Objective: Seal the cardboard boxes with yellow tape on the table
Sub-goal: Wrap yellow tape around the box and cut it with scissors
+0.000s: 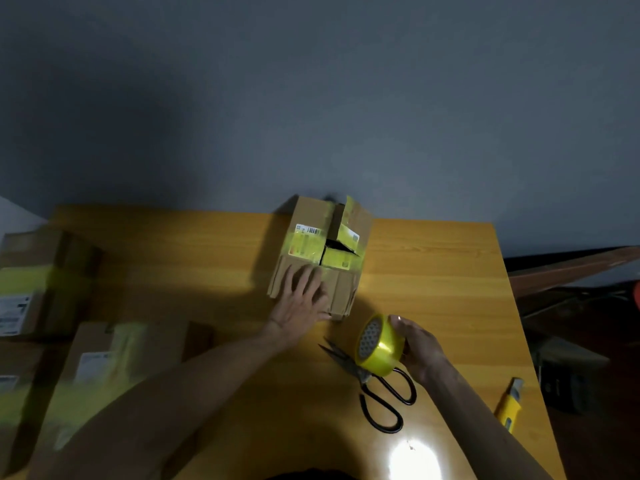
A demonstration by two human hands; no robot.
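left fingers [300,279]: straight and spread, lying flat on the near part of the cardboard box [341,292] top, tips pointing away from the person; they grasp nothing.
left hand [302,301]: palm down on the box's near edge, wrist over the table [433,271] just in front of the box.
right fingers [403,328]: curled round the outer rim of the tape roll [379,346], thumb on its upper side.
right hand [420,348]: grips the roll from the right, holding it above the table, near the box's near-right corner but apart from it.
tape roll: yellow, tilted so its core opening faces left and up; no loose end can be made out.
cardboard box: stands at the table's far middle; 1 top flap sticks up, and a dark gap shows at the centre between the flaps.
yellow tape band [304,249]: runs across the middle of the box top, just beyond the left fingertips.
white label [306,230]: on the left flap, with a barcode.
scissors [381,393]: black-handled, flat on the table under and beside the roll, blades pointing left.
utility knife [509,403]: yellow, near the table's right edge.
far-left box [38,282] and near-left box [104,368]: blurred, each with yellow tape across it.
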